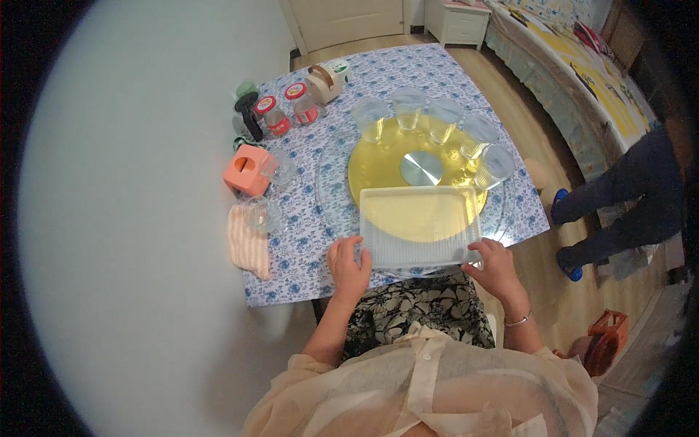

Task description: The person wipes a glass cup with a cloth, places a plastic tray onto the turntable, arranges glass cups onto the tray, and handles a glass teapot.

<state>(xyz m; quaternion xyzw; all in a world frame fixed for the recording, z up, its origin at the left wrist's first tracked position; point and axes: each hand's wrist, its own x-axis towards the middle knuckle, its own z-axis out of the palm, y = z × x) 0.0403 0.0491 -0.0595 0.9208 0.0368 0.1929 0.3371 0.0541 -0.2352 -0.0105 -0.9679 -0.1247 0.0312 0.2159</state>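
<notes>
Translucent tray (420, 226), ribbed, on the near side of the silver disc (421, 169), your landmark at the middle of the gold round mat (371, 167). Long axis runs left to right, across your front. Far rim comes up to the disc's near edge in this view; touching or apart, cannot tell. Your left hand (349, 267) is nearer you than the disc and to its left, thumb and fingers drawn narrow on the tray's near left corner, holding it. Your right hand (497, 269) matches it to the disc's right, gripping the near right corner. Neither hand is the nearer one: the tray spans the gap between them and reaches away from both toward the disc, far corners free of fingers. Whether the underside rests or hangs just clear, cannot tell. Five clear cups (408, 109) stand in an arc beyond the disc, curving round to its right; the last is close by the tray's far right corner. Well left of the disc, two clear glasses (262, 214).
</notes>
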